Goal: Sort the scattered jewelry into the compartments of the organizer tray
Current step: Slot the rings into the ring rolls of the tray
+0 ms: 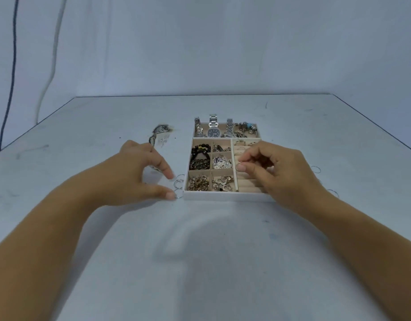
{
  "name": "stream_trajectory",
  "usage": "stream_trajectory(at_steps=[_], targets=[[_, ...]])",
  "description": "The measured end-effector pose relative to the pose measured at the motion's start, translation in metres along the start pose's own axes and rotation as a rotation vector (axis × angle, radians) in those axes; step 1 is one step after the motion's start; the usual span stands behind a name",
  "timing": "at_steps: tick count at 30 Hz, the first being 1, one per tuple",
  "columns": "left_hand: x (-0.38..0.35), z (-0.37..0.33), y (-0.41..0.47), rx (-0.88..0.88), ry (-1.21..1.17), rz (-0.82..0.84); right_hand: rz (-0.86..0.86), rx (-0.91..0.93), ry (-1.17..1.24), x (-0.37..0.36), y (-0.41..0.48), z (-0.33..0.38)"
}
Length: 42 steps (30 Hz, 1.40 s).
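Silver ring point(240, 163) pinched in the right hand point(276, 172), above the ring slots point(248, 184)
Slots lie just beneath that hand, inside the organizer tray point(223, 196); left hand point(130, 172), unclenched and holding nothing, brackets loose rings point(179, 181) on the bench point(223, 251)

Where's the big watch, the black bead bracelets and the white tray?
Watch with dark dial point(213, 133): head view, on its dial.
Black bead bracelets point(200, 158): head view, on the beads' middle.
Organizer tray point(223, 196): head view, on its near front wall.
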<state>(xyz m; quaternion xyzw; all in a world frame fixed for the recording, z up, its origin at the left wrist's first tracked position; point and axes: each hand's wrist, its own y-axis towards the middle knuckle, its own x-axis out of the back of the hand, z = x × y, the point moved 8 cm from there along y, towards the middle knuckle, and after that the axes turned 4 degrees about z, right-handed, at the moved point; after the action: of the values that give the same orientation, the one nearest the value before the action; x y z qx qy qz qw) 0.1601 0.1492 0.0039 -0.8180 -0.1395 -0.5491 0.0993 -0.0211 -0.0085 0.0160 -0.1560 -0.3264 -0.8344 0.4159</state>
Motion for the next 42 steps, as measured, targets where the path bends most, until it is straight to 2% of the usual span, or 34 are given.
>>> stream_trajectory(at_steps=[11,16,22,28,31,37,42], targets=[[-0.010,-0.012,0.003,-0.012,-0.065,-0.001,0.019,-0.048,-0.064,-0.001,-0.001,-0.008],[-0.012,-0.006,0.000,0.055,-0.013,0.090,0.016,-0.035,-0.086,0.000,-0.001,-0.006],[-0.009,-0.003,-0.002,0.083,0.006,0.089,0.020,-0.002,-0.116,0.000,-0.001,-0.001],[-0.013,0.007,0.002,0.234,-0.040,0.078,0.025,0.017,-0.137,0.001,-0.001,0.001],[-0.016,0.006,0.002,0.255,-0.009,0.102,0.021,0.037,-0.170,0.002,-0.001,0.004],[-0.010,-0.010,0.002,0.105,-0.072,0.059,0.025,0.066,-0.242,0.007,-0.001,0.005],[0.009,-0.033,0.007,-0.004,-0.155,-0.136,0.008,0.096,-0.310,0.020,-0.002,0.001]])
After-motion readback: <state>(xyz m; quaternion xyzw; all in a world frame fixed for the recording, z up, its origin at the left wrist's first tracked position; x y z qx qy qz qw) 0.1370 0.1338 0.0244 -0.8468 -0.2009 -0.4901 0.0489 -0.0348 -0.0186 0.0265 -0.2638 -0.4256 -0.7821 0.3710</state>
